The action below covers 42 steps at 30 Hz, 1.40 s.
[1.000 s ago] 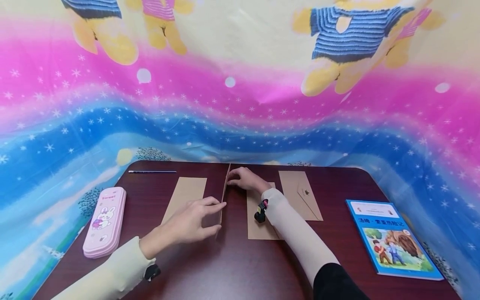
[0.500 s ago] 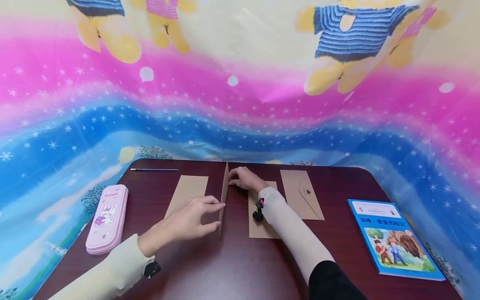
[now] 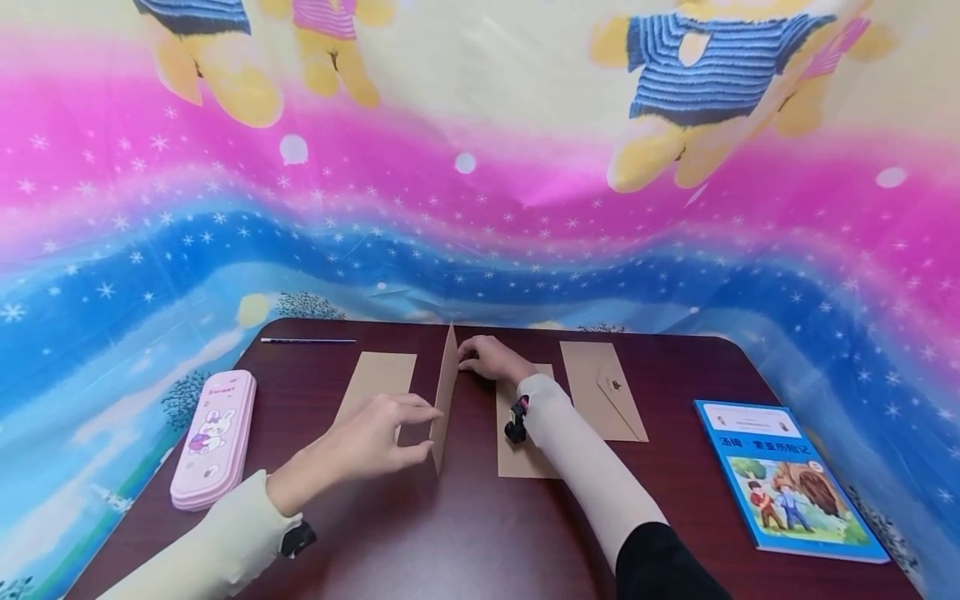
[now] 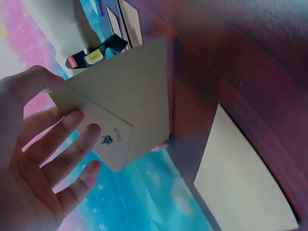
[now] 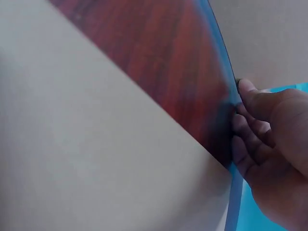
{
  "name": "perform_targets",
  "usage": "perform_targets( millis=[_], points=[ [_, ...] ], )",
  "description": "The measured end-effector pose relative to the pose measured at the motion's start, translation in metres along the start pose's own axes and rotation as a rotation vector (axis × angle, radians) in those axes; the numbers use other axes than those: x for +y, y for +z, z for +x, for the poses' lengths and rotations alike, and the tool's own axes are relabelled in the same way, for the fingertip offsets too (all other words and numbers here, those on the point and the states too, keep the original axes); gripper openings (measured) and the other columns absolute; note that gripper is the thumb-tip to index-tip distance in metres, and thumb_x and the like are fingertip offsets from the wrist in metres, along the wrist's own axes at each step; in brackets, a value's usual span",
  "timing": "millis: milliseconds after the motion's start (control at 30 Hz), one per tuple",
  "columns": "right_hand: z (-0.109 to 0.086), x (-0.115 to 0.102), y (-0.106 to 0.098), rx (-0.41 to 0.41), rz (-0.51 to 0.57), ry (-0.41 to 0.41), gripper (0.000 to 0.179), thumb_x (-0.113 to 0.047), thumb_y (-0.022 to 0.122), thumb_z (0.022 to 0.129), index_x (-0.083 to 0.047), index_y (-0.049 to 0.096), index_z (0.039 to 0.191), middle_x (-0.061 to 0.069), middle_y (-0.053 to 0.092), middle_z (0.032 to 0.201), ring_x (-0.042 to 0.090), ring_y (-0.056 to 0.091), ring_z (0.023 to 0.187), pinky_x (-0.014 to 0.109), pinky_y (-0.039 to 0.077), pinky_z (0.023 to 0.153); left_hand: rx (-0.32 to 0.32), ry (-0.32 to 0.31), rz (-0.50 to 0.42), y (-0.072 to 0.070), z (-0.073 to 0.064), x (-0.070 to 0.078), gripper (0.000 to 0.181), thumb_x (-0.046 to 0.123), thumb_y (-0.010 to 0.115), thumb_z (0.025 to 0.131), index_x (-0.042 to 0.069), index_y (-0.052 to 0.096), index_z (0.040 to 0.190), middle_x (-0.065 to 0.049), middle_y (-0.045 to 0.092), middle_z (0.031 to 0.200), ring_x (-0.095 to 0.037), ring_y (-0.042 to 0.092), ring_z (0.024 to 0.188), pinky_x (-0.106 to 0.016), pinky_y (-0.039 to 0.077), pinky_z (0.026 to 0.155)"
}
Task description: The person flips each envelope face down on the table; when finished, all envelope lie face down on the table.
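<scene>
A brown paper envelope [image 3: 447, 392] stands on its edge in the middle of the table. Its flap side, with a small dark print, faces left, as the left wrist view shows. My left hand [image 3: 375, 433] pinches its near end between thumb and fingertips. At the far end, my right hand [image 3: 495, 358] pinches the envelope's edge with thumb and curled fingers, clearest in the right wrist view. A plain paper piece [image 3: 382, 375] lies flat behind my left hand. Under my right forearm lies a second flat piece [image 3: 517, 457], partly hidden.
To the right lies an envelope with a printed flap [image 3: 600, 392]. A blue book [image 3: 787, 483] is near the right edge. On the left are a pink pencil case [image 3: 213, 442] and a pencil [image 3: 307, 340]. A printed cloth [image 3: 480, 225] hangs around the table.
The upright envelope has turned and tilted slightly, so more of its right face shows. My left hand has shifted a little left; my right hand has barely moved.
</scene>
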State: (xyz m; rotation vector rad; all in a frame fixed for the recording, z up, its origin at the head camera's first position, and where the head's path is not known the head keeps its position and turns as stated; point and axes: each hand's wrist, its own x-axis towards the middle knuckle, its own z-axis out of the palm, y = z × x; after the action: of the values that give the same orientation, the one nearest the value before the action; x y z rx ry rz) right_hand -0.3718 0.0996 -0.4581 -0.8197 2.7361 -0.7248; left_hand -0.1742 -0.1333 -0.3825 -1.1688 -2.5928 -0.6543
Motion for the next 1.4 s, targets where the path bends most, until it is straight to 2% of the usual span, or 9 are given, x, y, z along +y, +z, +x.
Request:
perform_targets(
  millis=[100, 233, 400, 600, 700, 900, 1133, 1267, 1400],
  points=[
    [-0.002, 0.004, -0.004, 0.002, 0.026, -0.003, 0.018, -0.018, 0.064, 0.102, -0.012, 0.073, 0.117, 0.005, 0.073, 0.117, 0.017, 0.065, 0.105, 0.037, 0.053, 0.097, -0.009, -0.048, 0.013, -0.005, -0.001, -0.001, 0.035, 0.021, 0.079, 0.084, 0.01, 0.078, 0.117, 0.0, 0.078, 0.113, 0.005, 0.056, 0.058, -0.02, 0.052, 0.065],
    [-0.005, 0.009, -0.011, 0.019, 0.062, -0.001, 0.019, -0.021, 0.064, 0.103, -0.013, 0.072, 0.117, 0.004, 0.072, 0.118, 0.018, 0.065, 0.111, 0.038, 0.052, 0.1, -0.018, -0.127, 0.06, -0.011, -0.004, -0.002, 0.034, 0.028, 0.079, 0.085, 0.018, 0.079, 0.117, 0.004, 0.078, 0.116, 0.008, 0.043, 0.052, -0.017, 0.034, 0.047],
    [-0.01, 0.012, -0.021, 0.047, 0.138, 0.0, 0.019, -0.019, 0.064, 0.102, -0.01, 0.072, 0.117, 0.006, 0.074, 0.113, 0.018, 0.067, 0.106, 0.035, 0.053, 0.095, -0.034, -0.194, 0.056, -0.016, -0.006, -0.005, 0.036, 0.032, 0.079, 0.086, 0.022, 0.078, 0.12, 0.003, 0.077, 0.121, 0.007, 0.042, 0.048, -0.018, 0.038, 0.049],
    [-0.012, 0.011, -0.031, 0.066, 0.226, -0.007, 0.024, -0.016, 0.064, 0.102, -0.008, 0.071, 0.123, 0.009, 0.075, 0.113, 0.016, 0.067, 0.1, 0.029, 0.053, 0.086, -0.033, -0.233, 0.056, -0.018, -0.01, -0.01, 0.036, 0.031, 0.081, 0.085, 0.021, 0.079, 0.12, 0.004, 0.078, 0.118, 0.004, 0.053, 0.061, -0.019, 0.043, 0.054],
    [-0.014, 0.01, -0.036, 0.073, 0.234, -0.008, 0.026, -0.017, 0.063, 0.103, -0.01, 0.071, 0.127, 0.009, 0.075, 0.119, 0.018, 0.068, 0.104, 0.031, 0.055, 0.09, -0.042, -0.25, 0.046, -0.017, -0.012, -0.013, 0.036, 0.031, 0.082, 0.085, 0.019, 0.079, 0.119, 0.003, 0.078, 0.117, -0.002, 0.06, 0.066, -0.019, 0.041, 0.053],
    [-0.019, 0.008, -0.048, 0.125, 0.25, 0.017, 0.031, -0.022, 0.064, 0.102, -0.017, 0.071, 0.132, 0.007, 0.072, 0.131, 0.022, 0.068, 0.119, 0.041, 0.055, 0.101, -0.053, -0.26, 0.052, -0.016, -0.014, -0.018, 0.035, 0.032, 0.083, 0.084, 0.02, 0.08, 0.116, 0.003, 0.078, 0.115, -0.014, 0.074, 0.096, -0.022, 0.048, 0.063],
    [-0.022, 0.005, -0.056, 0.15, 0.232, 0.016, 0.035, -0.025, 0.064, 0.102, -0.016, 0.069, 0.136, 0.007, 0.072, 0.126, 0.023, 0.068, 0.113, 0.04, 0.056, 0.096, -0.109, -0.263, 0.045, -0.011, -0.015, -0.025, 0.039, 0.032, 0.081, 0.087, 0.014, 0.078, 0.121, 0.001, 0.078, 0.116, -0.013, 0.073, 0.092, -0.023, 0.049, 0.064],
    [-0.022, 0.004, -0.056, 0.151, 0.215, 0.025, 0.034, -0.025, 0.065, 0.102, -0.016, 0.069, 0.134, 0.007, 0.072, 0.121, 0.021, 0.066, 0.109, 0.037, 0.056, 0.094, -0.145, -0.264, 0.035, -0.008, -0.016, -0.03, 0.04, 0.031, 0.08, 0.088, 0.013, 0.076, 0.123, 0.003, 0.078, 0.112, -0.003, 0.067, 0.082, -0.019, 0.046, 0.06],
    [-0.022, 0.005, -0.057, 0.149, 0.203, 0.034, 0.032, -0.026, 0.066, 0.102, -0.017, 0.071, 0.132, 0.006, 0.072, 0.121, 0.021, 0.066, 0.109, 0.037, 0.056, 0.094, -0.18, -0.255, 0.008, -0.006, -0.014, -0.032, 0.017, 0.025, 0.081, 0.088, 0.014, 0.074, 0.098, 0.009, 0.075, 0.091, 0.003, 0.058, 0.068, -0.02, 0.041, 0.053]
  ],
)
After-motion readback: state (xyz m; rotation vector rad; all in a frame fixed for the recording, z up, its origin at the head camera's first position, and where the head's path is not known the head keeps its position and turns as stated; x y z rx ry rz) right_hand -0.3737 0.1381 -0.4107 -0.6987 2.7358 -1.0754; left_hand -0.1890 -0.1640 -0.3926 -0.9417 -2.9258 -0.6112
